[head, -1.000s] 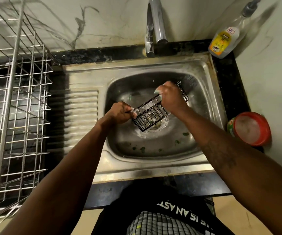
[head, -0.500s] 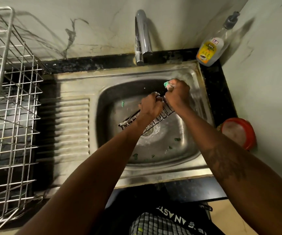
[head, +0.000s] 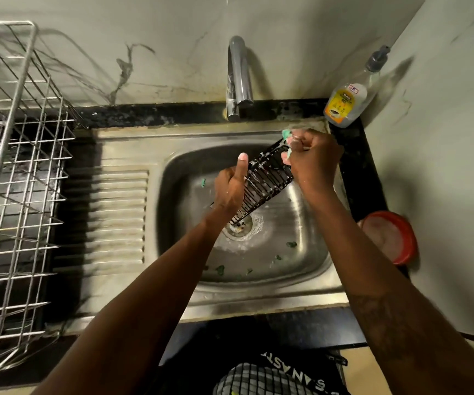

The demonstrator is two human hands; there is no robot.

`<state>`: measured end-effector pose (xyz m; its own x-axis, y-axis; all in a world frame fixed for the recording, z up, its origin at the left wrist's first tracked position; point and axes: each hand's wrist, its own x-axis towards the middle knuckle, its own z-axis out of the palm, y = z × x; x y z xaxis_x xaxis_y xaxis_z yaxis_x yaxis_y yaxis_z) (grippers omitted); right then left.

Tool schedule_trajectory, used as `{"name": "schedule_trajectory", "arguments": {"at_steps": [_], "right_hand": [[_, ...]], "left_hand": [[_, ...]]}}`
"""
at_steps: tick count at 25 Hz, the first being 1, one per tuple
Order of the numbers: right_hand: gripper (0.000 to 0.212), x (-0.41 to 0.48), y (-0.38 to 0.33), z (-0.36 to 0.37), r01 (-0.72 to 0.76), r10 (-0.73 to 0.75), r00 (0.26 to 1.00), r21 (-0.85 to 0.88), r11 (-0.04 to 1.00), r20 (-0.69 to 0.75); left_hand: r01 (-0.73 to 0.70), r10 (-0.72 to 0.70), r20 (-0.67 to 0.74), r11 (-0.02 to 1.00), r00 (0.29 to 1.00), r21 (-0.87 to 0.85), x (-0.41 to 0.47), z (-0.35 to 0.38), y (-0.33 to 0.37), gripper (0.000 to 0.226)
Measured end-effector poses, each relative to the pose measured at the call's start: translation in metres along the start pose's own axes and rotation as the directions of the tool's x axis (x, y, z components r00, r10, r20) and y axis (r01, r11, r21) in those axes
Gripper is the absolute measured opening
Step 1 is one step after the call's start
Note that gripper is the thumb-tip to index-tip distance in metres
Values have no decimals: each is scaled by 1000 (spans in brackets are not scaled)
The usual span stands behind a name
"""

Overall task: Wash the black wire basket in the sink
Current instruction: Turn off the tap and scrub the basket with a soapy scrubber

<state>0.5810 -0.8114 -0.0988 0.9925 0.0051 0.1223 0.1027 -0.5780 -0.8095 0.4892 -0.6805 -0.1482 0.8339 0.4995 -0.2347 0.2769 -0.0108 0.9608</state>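
Centre frame, the left hand (head: 228, 192) grips the black wire basket (head: 267, 183), thumb straight up, basket tilted over the sink (head: 301, 223) drain; just right, the right hand (head: 312, 163) pinches a green scrubber (head: 287, 134) in curled fingers at its top end

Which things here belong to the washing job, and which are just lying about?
In the job:
black wire basket, held by the left hand
green scrubber, gripped in the right hand
sink

Lying about:
dish soap bottle
red round tub
steel wire rack
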Motion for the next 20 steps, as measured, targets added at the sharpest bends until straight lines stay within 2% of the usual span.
{"name": "schedule_trajectory", "arguments": {"at_steps": [3,5,7,9,11,14,16,17,19,20], "right_hand": [[30,-18,-2,9,252,-217,961,-218,943,172],[29,-35,-16,24,420,-337,883,-231,877,328],[28,-45,-27,35,523,-406,824,-253,814,395],[33,-56,-26,38,545,-438,818,-261,797,373],[44,-73,-20,40,550,-458,818,-239,800,347],[43,-79,-19,51,667,-538,714,-201,717,448],[35,-65,-27,56,697,-552,691,-228,680,467],[30,-60,-31,55,729,-566,667,-268,630,484],[27,-48,-32,49,801,-585,584,-280,529,563],[31,-38,-27,45,818,-587,555,-257,515,589]], "left_hand": [[-8,12,-79,999,997,52,-3,-6,-4,57],[-22,32,-144,997,989,69,-7,-4,-4,58],[-30,43,-238,998,970,59,-9,-4,-2,61],[-24,56,-322,995,945,102,-9,-7,3,62],[56,16,-358,980,934,190,-7,-13,13,59],[127,-25,-285,930,958,345,-6,-19,17,46],[77,8,-295,958,955,275,-5,-23,10,49],[40,31,-307,974,951,223,-6,-25,6,55],[-6,72,-310,978,948,208,-8,-28,2,63],[-9,83,-309,972,947,234,-7,-31,1,64]]}}
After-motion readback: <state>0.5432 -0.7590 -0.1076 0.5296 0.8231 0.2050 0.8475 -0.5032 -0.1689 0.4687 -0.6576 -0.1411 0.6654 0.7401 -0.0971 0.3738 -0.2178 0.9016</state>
